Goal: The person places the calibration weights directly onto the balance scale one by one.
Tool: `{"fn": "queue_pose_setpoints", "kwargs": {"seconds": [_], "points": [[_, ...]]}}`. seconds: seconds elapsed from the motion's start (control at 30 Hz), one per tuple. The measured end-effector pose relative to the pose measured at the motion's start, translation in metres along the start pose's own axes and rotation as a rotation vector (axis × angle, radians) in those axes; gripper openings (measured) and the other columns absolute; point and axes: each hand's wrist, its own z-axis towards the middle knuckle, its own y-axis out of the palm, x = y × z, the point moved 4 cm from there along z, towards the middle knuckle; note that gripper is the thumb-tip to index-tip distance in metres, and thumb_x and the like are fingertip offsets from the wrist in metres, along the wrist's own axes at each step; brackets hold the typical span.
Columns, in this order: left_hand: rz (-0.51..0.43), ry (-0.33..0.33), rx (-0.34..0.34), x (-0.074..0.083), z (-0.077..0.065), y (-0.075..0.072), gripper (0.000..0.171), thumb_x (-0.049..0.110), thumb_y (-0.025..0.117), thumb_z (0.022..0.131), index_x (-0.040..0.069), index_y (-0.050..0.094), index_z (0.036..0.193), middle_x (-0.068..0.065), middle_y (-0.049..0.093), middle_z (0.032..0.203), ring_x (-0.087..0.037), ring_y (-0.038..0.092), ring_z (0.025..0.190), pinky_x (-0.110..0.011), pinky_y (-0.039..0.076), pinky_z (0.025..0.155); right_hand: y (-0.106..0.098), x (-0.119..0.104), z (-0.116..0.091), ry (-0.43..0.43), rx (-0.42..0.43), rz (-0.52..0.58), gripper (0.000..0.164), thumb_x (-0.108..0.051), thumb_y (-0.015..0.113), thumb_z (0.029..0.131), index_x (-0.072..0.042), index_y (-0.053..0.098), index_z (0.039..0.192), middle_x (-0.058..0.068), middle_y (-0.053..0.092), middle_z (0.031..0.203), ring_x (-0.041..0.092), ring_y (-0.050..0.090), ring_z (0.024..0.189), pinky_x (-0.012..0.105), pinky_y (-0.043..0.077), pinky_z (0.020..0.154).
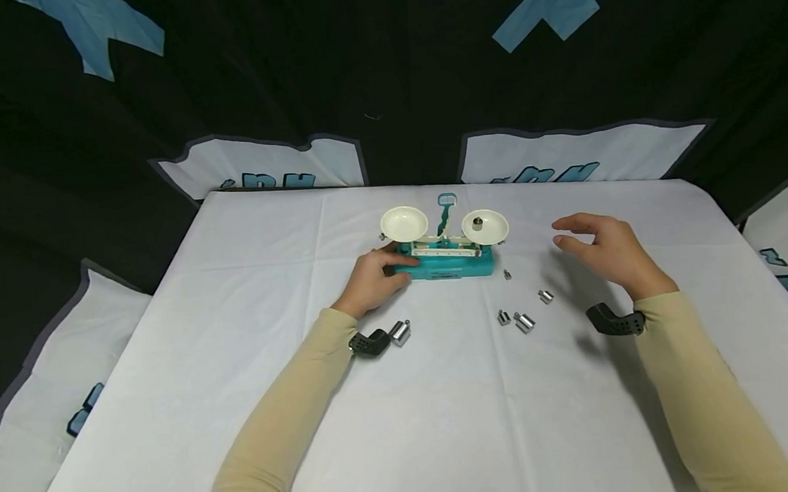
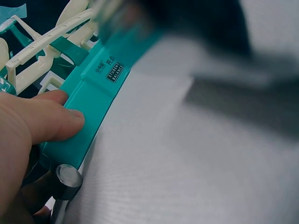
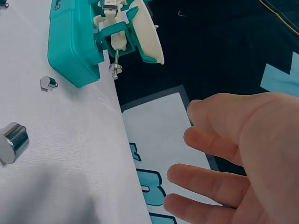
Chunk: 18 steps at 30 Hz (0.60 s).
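Observation:
A teal balance scale (image 1: 444, 265) with two cream pans stands toward the back of the table. My left hand (image 1: 373, 279) grips the left end of its base, the thumb (image 2: 65, 122) lying on the teal top. A shiny metal cylinder (image 2: 68, 177) shows beside that end, near the left fingers. In the right pan (image 1: 494, 228) sits a small metal weight (image 1: 477, 223); the left pan (image 1: 404, 223) shows a bare surface. To the right of the scale, my right hand (image 1: 607, 246) hovers above the table with nothing in it, fingers apart.
Several metal weights lie on the white tablecloth (image 1: 445, 423): a small one (image 1: 507, 274) by the scale, others (image 1: 523, 322) in front of it, and a large one (image 1: 400, 333) beside my left wrist. A black curtain (image 1: 397, 73) hangs behind the table.

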Motion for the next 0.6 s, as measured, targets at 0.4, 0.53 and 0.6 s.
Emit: {"fn": "queue_pose_setpoints", "kwargs": {"seconds": [0.4,0.53,0.6], "points": [[-0.016,-0.021,0.001,-0.004,0.001,0.002,0.027,0.003,0.070,0.086,0.007,0.079,0.111,-0.020,0.051,0.153,-0.034,0.040,0.150,-0.048,0.028,0.127,0.008,0.010,-0.010,0.001,0.002,0.039,0.045,-0.033,0.056,0.103,-0.002,0.061,0.135,0.025,0.060,0.141,0.044,0.048,0.138,0.064,0.044,0.103],[-0.016,-0.019,0.003,-0.003,0.001,0.002,0.027,0.003,0.070,0.086,0.007,0.079,0.112,-0.020,0.050,0.153,-0.034,0.040,0.150,-0.049,0.028,0.127,0.010,0.012,-0.010,0.012,-0.001,0.048,0.045,-0.033,0.057,0.103,-0.002,0.061,0.135,0.025,0.060,0.140,0.043,0.048,0.137,0.063,0.044,0.104],[-0.017,-0.021,0.002,-0.003,0.001,0.002,0.028,0.003,0.070,0.086,0.007,0.079,0.112,-0.020,0.050,0.153,-0.034,0.040,0.150,-0.049,0.028,0.127,0.010,0.012,-0.010,0.009,0.000,0.045,0.044,-0.032,0.057,0.103,-0.002,0.062,0.135,0.025,0.061,0.140,0.043,0.049,0.136,0.062,0.044,0.103]]}}
